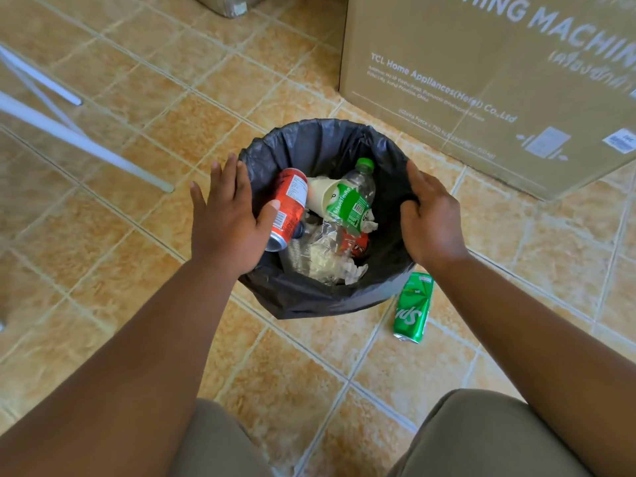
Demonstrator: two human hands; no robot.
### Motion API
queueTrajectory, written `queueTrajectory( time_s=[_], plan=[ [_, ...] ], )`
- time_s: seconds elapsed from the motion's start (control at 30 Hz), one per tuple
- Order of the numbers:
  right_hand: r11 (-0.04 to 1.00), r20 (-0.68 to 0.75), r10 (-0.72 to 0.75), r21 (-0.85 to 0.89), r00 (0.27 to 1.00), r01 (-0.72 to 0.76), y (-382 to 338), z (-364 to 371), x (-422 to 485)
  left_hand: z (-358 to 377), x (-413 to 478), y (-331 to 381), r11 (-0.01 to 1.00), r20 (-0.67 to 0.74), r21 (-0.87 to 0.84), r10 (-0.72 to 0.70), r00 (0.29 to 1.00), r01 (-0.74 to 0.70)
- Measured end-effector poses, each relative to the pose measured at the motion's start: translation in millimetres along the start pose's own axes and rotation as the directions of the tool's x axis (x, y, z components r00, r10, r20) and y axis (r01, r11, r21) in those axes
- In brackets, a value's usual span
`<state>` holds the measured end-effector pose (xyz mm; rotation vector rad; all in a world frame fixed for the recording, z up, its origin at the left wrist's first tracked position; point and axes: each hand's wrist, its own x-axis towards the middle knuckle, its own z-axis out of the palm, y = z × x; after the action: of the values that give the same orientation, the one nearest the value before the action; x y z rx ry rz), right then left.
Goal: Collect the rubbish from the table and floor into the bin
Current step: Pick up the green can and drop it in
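**While both hands frame the bin, one green can lies outside it**

Where the tan tiled floor [137,218] meets the middle of the view, a round bin lined with a black plastic bag [309,297] stands upright between the person's arms. The left hand [227,222] hovers palm down over the bin's left rim, its fingers straight and spread wide, holding nothing. Its thumb reaches across a red drink can [292,197] that leans against the inner left wall; whether they touch cannot be told. The right hand [432,218] lies on the right rim, fingers close together and slightly bent, thumb tucked inside the liner. Whether it really grips the rim is unclear.

Inside the bin, beside the red can, are a cream paper cup [320,194], a clear plastic bottle with a green cap and label [351,197] and crumpled clear plastic [320,256].

A green drink can [414,308] lies on its side on the tiles just beside the bin's near right edge, below the right wrist.

A large printed cardboard box [481,80] stands close behind the bin to the right. White metal tube legs [69,136] slant across the floor to the left, well apart from the bin. The person's khaki-clad knees [220,442] fill the bottom edge.
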<state>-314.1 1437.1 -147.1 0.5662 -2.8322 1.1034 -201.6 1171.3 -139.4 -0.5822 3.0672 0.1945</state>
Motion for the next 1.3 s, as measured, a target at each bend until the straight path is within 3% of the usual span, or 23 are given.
queueTrajectory(
  time_s=[0.1, 0.17, 0.23, 0.3, 0.37, 0.43, 0.5, 0.57, 0.63, 0.73, 0.83, 0.9, 0.97, 1.0, 1.07, 1.17, 1.23, 1.3],
  plan=[
    [0.992, 0.003, 0.063, 0.110, 0.998, -0.063, 5, 3, -2, 1, 1, -1, 1.000, -0.014, -0.016, 0.008, 1.000, -0.008],
    [0.938, 0.041, 0.150, 0.310, 0.988, -0.155, 10, 5, -2, 3, 1, -2, 1.000, -0.025, -0.024, 0.007, 1.000, -0.007],
    [0.770, 0.072, 0.248, 0.590, 0.966, -0.242, 16, 6, -1, 6, 2, -4, 1.000, -0.038, -0.029, 0.010, 0.999, -0.011],
    [0.607, 0.018, 0.436, 0.732, 0.900, -0.309, 34, 7, 2, 7, 2, -4, 0.999, -0.043, -0.043, 0.014, 0.999, -0.016],
    [0.710, -0.058, 0.543, 0.564, 0.838, -0.422, 59, 11, -4, 6, 2, -4, 0.999, -0.043, -0.047, 0.015, 0.999, -0.017],
    [0.833, 0.006, 0.552, 0.046, 0.834, -0.551, 94, 22, -16, 6, 1, -4, 0.998, -0.045, -0.053, 0.016, 0.999, -0.018],
    [0.741, 0.207, 0.659, -0.341, 0.723, -0.578, 116, 37, -34, 5, 1, -3, 0.998, -0.043, -0.062, 0.012, 0.999, -0.015],
    [0.671, 0.360, 0.741, -0.449, 0.568, -0.590, 124, 48, -45, 6, 1, -3, 0.998, -0.047, -0.067, 0.010, 0.999, -0.013],
    [0.683, 0.451, 0.730, -0.467, 0.513, -0.562, 123, 55, -48, 6, 1, -3, 0.997, -0.049, -0.073, 0.007, 0.999, -0.011],
    [0.758, 0.493, 0.632, -0.555, 0.598, -0.343, 127, 62, -51, 6, 2, -4, 0.996, -0.050, -0.088, 0.011, 0.999, -0.015],
    [0.762, 0.508, 0.543, -0.633, 0.669, -0.138, 123, 61, -52, 6, 1, -5, 0.995, -0.050, -0.097, 0.013, 0.999, -0.018],
    [0.752, 0.472, 0.502, -0.652, 0.725, -0.097, 116, 46, -46, 6, 2, -5, 0.995, -0.050, -0.100, 0.013, 0.999, -0.018],
    [0.759, 0.348, 0.440, -0.637, 0.828, -0.135, 110, 17, -28, 6, 2, -5, 0.995, -0.047, -0.102, 0.013, 0.999, -0.018],
    [0.796, 0.209, 0.397, -0.564, 0.894, -0.221, 106, -3, -17, 7, 2, -5, 0.995, -0.047, -0.101, 0.012, 0.999, -0.017],
    [0.891, -0.136, 0.291, -0.322, 0.947, -0.320, 96, -49, 6, 7, 2, -4, 0.994, -0.046, -0.105, 0.012, 0.999, -0.017],
    [0.968, -0.448, 0.126, -0.139, 0.885, -0.208, 63, -109, 35, 7, 2, -4, 0.991, -0.053, -0.135, 0.006, 0.999, -0.013],
    [0.995, -0.530, 0.094, 0.072, 0.843, -0.066, 26, -125, 45, 7, 3, -4, 0.988, -0.059, -0.151, -0.001, 0.998, -0.008],
    [0.957, -0.500, 0.103, 0.286, 0.860, 0.052, -11, -117, 42, 7, 3, -4, 0.987, -0.060, -0.164, -0.008, 0.998, -0.002]
  ],
)
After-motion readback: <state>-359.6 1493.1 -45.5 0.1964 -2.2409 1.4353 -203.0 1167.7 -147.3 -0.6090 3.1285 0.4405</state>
